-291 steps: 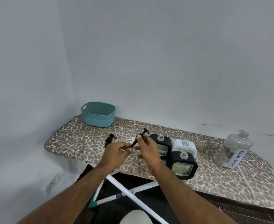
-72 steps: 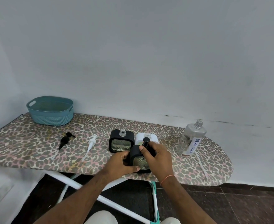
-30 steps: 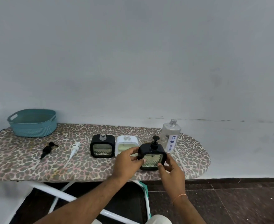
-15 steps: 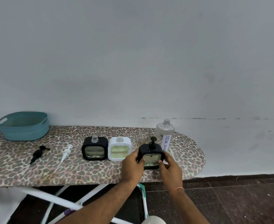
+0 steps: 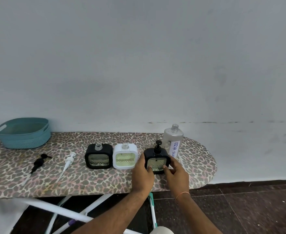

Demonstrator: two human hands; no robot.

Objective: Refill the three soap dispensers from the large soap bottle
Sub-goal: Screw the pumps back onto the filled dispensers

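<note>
A black soap dispenser with its black pump fitted stands toward the right end of the ironing board, held from both sides. The left hand grips its left edge, thumb across the lower front of the patterned window; the right hand grips its right edge, fingers curled behind and thumb on the lower front corner. Just behind it and to the right stands the large clear soap bottle, uncapped, with a white label reading "DISH SOAP" partly hidden by the dispenser. Just left of the held dispenser is a white dispenser, its neck open, with yellowish liquid showing through its window. Touching or nearly touching that one on its left is a second black dispenser, also with an open neck. Further left, a white pump and a black pump lie flat on the leopard-print cover, well apart from each other. A teal basket sits at the far left end by the wall.
</note>
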